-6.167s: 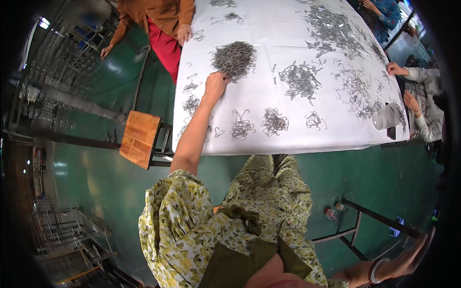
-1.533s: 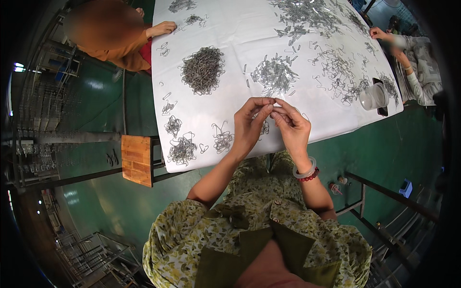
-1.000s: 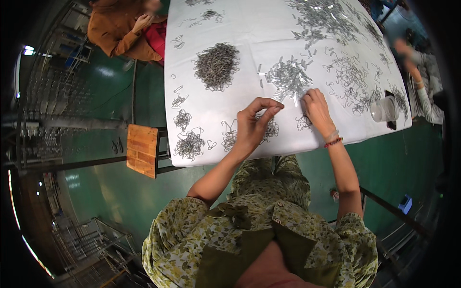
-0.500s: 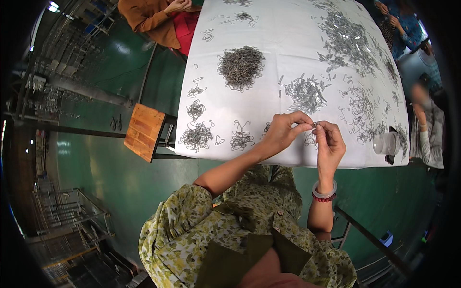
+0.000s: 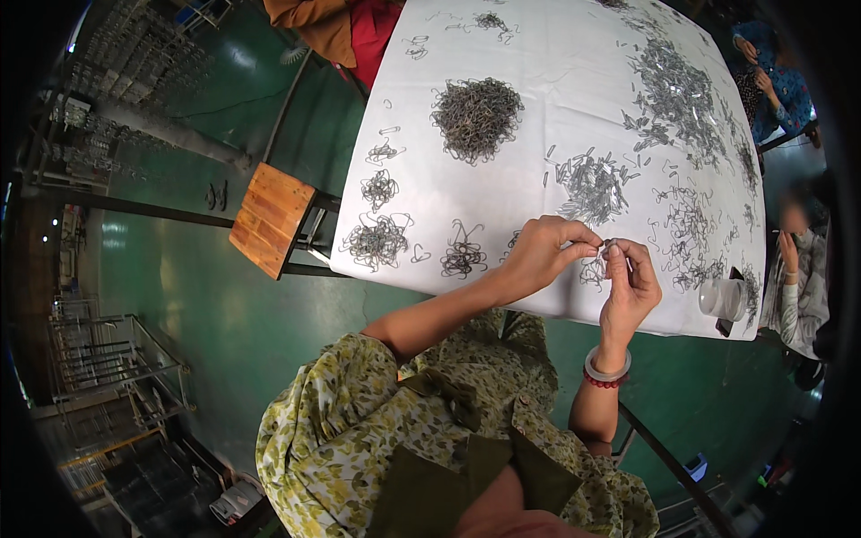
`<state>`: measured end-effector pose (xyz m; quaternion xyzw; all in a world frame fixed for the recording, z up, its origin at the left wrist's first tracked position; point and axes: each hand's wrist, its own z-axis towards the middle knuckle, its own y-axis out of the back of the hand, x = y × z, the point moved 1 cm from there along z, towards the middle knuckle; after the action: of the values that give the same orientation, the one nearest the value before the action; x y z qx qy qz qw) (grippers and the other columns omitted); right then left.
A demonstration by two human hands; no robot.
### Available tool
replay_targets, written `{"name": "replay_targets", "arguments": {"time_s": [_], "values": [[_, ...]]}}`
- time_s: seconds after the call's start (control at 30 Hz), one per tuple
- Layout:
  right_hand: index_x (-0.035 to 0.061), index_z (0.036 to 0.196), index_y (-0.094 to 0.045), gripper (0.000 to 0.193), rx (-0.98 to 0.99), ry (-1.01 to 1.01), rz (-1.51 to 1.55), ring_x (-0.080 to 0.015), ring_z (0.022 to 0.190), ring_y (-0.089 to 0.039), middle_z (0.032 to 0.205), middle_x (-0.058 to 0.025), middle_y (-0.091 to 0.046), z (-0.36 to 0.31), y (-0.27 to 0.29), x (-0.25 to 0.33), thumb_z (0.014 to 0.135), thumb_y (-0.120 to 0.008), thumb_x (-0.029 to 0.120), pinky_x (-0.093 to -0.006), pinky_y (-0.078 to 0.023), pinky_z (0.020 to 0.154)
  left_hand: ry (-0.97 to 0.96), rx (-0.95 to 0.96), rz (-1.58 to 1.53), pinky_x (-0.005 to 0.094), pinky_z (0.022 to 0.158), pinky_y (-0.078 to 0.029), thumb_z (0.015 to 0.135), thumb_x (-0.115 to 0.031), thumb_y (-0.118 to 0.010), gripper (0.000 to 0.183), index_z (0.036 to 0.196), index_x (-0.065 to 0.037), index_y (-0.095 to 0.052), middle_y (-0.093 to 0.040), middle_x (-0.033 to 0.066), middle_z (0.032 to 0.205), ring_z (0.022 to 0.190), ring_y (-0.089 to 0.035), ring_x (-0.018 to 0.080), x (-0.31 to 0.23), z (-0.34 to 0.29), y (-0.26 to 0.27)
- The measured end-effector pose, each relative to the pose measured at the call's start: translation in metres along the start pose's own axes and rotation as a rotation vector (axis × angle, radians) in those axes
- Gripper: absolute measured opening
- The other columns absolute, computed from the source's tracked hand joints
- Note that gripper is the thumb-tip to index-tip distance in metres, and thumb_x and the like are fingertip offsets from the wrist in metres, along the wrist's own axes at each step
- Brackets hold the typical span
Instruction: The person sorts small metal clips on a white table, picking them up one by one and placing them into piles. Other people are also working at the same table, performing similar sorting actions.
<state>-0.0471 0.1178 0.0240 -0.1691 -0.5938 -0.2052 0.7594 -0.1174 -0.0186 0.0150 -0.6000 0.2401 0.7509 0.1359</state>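
Observation:
Above the near edge of the white-covered table (image 5: 502,193), my left hand (image 5: 545,257) and my right hand (image 5: 631,289) meet with pinched fingers. Between their fingertips is a small metal piece (image 5: 609,245), mostly covered; its exact kind is hard to make out. Beneath and beside the hands lie bent wire hooks (image 5: 592,272). Just beyond them spreads a heap of short grey metal clips (image 5: 592,186). A pile of wire hooks (image 5: 463,258) lies left of my left hand, with another hook pile (image 5: 377,242) farther left.
A dense dark heap of hooks (image 5: 475,119) sits farther back. Clear plastic cups (image 5: 722,299) stand on a dark flat object near the right corner. A wooden stool (image 5: 272,220) is left of the table. Other people sit around it, one in a brown sleeve (image 5: 309,16).
The view has tilted and shifted slightly, so the table appears turned. My hands stay together at the fingertips, and a little more of the small metal piece shows between them.

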Motion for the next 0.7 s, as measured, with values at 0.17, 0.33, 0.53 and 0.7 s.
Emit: {"name": "replay_targets", "arguments": {"time_s": [0.17, 0.33, 0.53, 0.7], "values": [[-0.0027, 0.093, -0.062, 0.006, -0.010, 0.016, 0.046, -0.0100, 0.080, -0.057, 0.091, -0.0074, -0.063, 0.001, -0.009, -0.001, 0.087, -0.059, -0.004, -0.0218, -0.046, 0.068, 0.097, 0.042, -0.058, 0.0286, 0.071, -0.051, 0.084, -0.016, -0.069, 0.016, 0.096, -0.004, -0.070, -0.070, 0.0098, 0.092, 0.082, -0.064, 0.0162, -0.001, -0.009, 0.002], [-0.0043, 0.103, -0.057, 0.013, 0.021, 0.043, 0.119, -0.0140, 0.083, -0.060, 0.093, -0.0120, -0.065, -0.005, -0.011, -0.010, 0.089, -0.056, -0.003, -0.0242, -0.047, 0.075, 0.105, 0.034, -0.275, 0.0306, 0.072, -0.052, 0.083, -0.012, -0.068, 0.014, 0.093, -0.003, -0.068, -0.070, 0.0073, 0.084, 0.084, -0.066, 0.0143, 0.011, -0.010, 0.002], [-0.0064, 0.109, -0.055, 0.021, -0.087, 0.129, 0.116, -0.0180, 0.084, -0.064, 0.092, -0.0118, -0.064, -0.005, -0.005, 0.003, 0.088, -0.057, -0.006, -0.0294, -0.052, 0.078, 0.259, -0.250, 0.306, 0.0348, 0.068, -0.053, 0.078, -0.018, -0.073, 0.021, 0.087, -0.001, -0.066, -0.068, 0.0120, 0.091, 0.083, -0.065, 0.0208, 0.079, 0.020, 0.075], [-0.0078, 0.111, -0.056, 0.023, -0.114, 0.158, 0.018, -0.0193, 0.084, -0.064, 0.094, -0.0123, -0.063, 0.000, 0.010, 0.006, 0.088, -0.058, -0.006, -0.0303, -0.053, 0.078, 0.150, -0.400, 1.008, 0.0349, 0.064, -0.051, 0.075, -0.016, -0.073, 0.016, 0.080, -0.001, -0.068, -0.066, 0.0148, 0.078, 0.069, -0.063, 0.0255, 0.155, 0.044, 0.115]]}}
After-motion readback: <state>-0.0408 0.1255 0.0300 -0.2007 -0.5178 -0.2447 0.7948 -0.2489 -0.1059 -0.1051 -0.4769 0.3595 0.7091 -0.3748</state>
